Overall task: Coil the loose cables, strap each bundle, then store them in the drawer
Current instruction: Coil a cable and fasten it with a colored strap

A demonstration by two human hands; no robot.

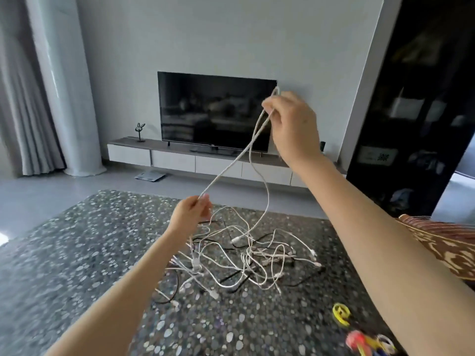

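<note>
White cable (231, 162) | right hand (290, 124) raised, pinching fold | left hand (190, 214) lower, pinching strand

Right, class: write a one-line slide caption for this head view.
Left hand and right hand hold a white cable up from the tangle.

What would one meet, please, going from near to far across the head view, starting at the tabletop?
Coloured straps → tangled cables → floor scale → low media unit → television.

Speckled table (77, 253), tangle of white and black cables (244, 260), coloured straps (340, 314)
</note>
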